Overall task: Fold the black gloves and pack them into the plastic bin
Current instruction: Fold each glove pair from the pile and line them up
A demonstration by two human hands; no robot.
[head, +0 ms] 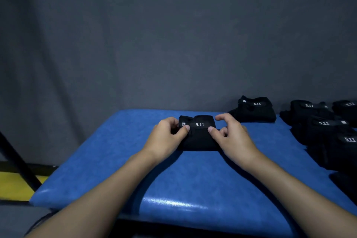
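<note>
- The glove (199, 139), near the bench's (116, 160) far edge, is pinched at both ends by the left hand (166, 137) and right hand (231, 137).
- The fold should be pressed flat, edges kept aligned.

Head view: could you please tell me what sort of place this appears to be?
Probably a packing workstation, not a home: a blue padded table against a grey curtain, folded black gloves lined along its right side, and the left hand and right hand gripping another glove.
</note>
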